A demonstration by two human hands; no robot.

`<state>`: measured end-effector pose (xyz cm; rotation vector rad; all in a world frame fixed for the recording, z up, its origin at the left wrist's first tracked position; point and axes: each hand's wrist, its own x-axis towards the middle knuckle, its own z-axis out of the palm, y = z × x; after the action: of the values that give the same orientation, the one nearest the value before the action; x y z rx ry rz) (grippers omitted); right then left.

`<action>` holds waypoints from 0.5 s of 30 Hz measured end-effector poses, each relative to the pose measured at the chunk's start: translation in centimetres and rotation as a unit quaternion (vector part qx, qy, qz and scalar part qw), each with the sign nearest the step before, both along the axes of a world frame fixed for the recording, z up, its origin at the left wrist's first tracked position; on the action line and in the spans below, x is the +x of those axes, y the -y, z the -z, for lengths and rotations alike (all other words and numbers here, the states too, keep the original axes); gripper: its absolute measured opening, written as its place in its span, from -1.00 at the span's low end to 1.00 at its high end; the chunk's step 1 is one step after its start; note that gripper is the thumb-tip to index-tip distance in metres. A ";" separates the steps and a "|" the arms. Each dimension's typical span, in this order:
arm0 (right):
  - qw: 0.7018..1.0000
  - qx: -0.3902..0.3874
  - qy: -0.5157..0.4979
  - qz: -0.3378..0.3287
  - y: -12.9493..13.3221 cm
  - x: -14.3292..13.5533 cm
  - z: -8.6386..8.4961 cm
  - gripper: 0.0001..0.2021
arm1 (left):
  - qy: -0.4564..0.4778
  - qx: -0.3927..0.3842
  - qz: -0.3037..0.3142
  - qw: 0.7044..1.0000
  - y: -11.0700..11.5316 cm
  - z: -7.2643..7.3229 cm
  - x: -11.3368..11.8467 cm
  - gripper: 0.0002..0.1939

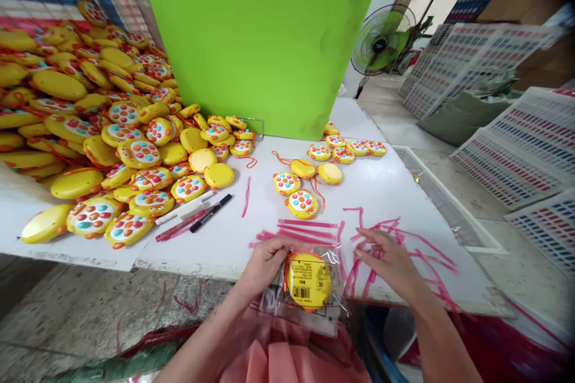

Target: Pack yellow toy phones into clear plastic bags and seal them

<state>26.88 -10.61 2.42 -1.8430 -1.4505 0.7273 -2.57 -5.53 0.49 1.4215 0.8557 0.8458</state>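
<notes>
My left hand point(268, 260) is closed on the top left corner of a clear plastic bag point(331, 318) at the table's front edge. Inside the bag lies a yellow turtle-shaped toy point(309, 278), back side up, seen through printed black text and a barcode. To the right, my right hand point(386, 260) is over a tangle of pink strips point(424, 257), its thumb and fingers apart; I see nothing held in it. Just beyond the bag, more pink strips point(308, 228) lie side by side. Several loose turtle toys point(302, 204) with coloured buttons and orange cords sit behind these.
A big heap of turtle toys point(112, 108) fills the left side. In front of it lie a black marker point(210, 213) and a white pen point(185, 208). A tall green panel point(265, 42) stands at the back. On the right are a fan point(381, 42) and stacked patterned sheets point(516, 149).
</notes>
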 end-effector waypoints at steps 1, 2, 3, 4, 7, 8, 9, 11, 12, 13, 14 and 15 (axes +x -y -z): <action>1.000 0.012 0.001 0.001 0.0 -0.1 -0.1 -0.57 | 0.000 -0.001 0.001 1.000 0.0 0.0 0.0 -0.71; 1.000 0.015 -0.012 -0.007 0.1 -0.5 -0.1 -0.58 | -0.001 -0.001 0.000 1.000 0.0 -0.1 0.0 -0.71; 0.999 0.013 -0.033 -0.019 0.0 -1.0 -0.2 -0.61 | -0.002 -0.001 -0.002 1.000 0.0 -0.1 0.0 -0.71; 0.998 0.009 -0.054 -0.033 0.0 -1.7 -0.1 -0.62 | -0.004 -0.002 -0.005 1.000 0.0 -0.1 0.1 -0.71; 0.993 -0.016 -0.087 -0.071 -0.4 -3.8 0.1 -0.64 | -0.014 0.001 -0.020 1.000 0.0 0.1 0.1 -0.71; 0.992 -0.024 -0.093 -0.084 -0.5 -4.4 0.2 -0.65 | -0.018 0.005 -0.025 1.000 0.0 0.1 0.1 -0.71; 0.990 -0.030 -0.098 -0.095 -0.6 -4.8 0.3 -0.65 | -0.021 0.012 -0.028 0.999 0.0 0.2 0.1 -0.70; 0.987 -0.034 -0.110 -0.109 -0.9 -5.3 0.4 -0.67 | -0.024 0.025 -0.030 0.999 0.0 0.2 0.1 -0.70; 0.986 -0.035 -0.118 -0.114 -0.9 -5.3 0.4 -0.67 | -0.024 0.028 -0.030 0.999 0.0 0.2 0.1 -0.70; 0.984 -0.035 -0.128 -0.118 -1.0 -5.3 0.4 -0.67 | -0.023 0.029 -0.030 0.999 0.0 0.2 0.1 -0.70; 0.982 -0.037 -0.138 -0.121 -1.0 -5.2 0.4 -0.67 | -0.023 0.028 -0.032 0.999 0.0 0.2 0.1 -0.70; 0.980 -0.039 -0.148 -0.125 -1.0 -5.0 0.4 -0.66 | -0.024 0.025 -0.033 0.999 0.0 0.3 0.1 -0.70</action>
<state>21.83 -9.64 2.06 -1.5433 -1.4845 1.1439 -2.50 -5.49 0.24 1.4696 0.9278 0.8916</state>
